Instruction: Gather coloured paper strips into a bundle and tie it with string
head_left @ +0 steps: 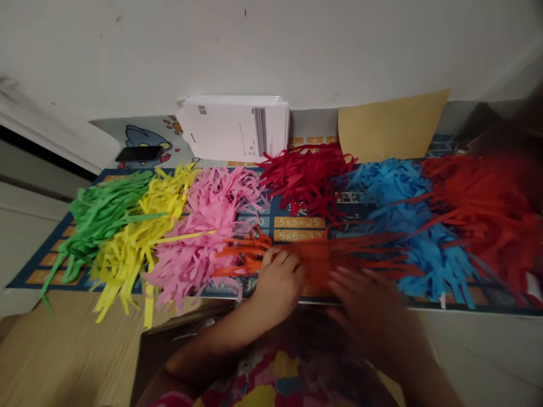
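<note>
An orange fringed paper lies in front of me, with cut strips spreading from both its sides. My left hand is closed, its fingers curled on the left part of this paper. My right hand is at the paper's right edge, smeared by motion, so its grip is unclear. Left of my hands are piles of pink, yellow and green paper strips. Farther back lies a dark red pile. On the right are a blue pile and a red-orange pile.
Under the piles is a dark blue multiplication chart. A stack of white sheets and a tan sheet stand at the back against a white wall. A dark phone-like object rests at the back left.
</note>
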Available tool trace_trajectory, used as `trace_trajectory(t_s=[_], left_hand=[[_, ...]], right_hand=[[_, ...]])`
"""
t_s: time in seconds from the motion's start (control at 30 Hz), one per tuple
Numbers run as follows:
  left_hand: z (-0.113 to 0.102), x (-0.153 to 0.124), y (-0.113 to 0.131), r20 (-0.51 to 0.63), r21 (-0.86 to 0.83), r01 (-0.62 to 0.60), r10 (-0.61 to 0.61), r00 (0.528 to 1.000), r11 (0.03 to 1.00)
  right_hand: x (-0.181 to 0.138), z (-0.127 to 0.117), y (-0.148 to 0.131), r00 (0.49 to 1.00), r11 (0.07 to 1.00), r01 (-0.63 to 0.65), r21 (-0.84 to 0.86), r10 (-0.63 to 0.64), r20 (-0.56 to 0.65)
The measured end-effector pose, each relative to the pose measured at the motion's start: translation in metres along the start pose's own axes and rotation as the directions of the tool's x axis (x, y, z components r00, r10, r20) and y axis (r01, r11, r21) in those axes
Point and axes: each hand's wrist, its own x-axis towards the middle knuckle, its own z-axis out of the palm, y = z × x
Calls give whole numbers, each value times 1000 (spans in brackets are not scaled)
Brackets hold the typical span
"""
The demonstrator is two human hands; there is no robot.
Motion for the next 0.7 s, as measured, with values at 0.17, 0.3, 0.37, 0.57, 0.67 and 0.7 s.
trace_trajectory(t_s=[0.17, 0.3, 0.37, 0.57, 0.67, 0.7], left_hand=[[-7, -17, -7, 29, -57, -18, 20, 999, 998], [-8, -34, -20, -29, -184, -6, 1, 1000, 983], [-7, -35, -25, -59, -281, 72, -92, 994, 957], [0, -12, -29, -71, -286, 295, -327, 942, 912], [3, -3, -27, -101, -148, 333, -350, 931, 931], [4, -1, -26, -111, -111, 344, -355, 928, 933]], right_hand=[[18, 68, 32, 991, 993, 105, 51, -109, 79], [18, 53, 57, 977, 990, 30, 136, -58, 206], [25, 46, 61, 975, 987, -24, 162, -12, 220], [48, 57, 58, 945, 957, -282, 69, 265, 190], [50, 63, 56, 929, 942, -335, -32, 336, 156], [51, 64, 55, 928, 940, -334, -73, 341, 147]])
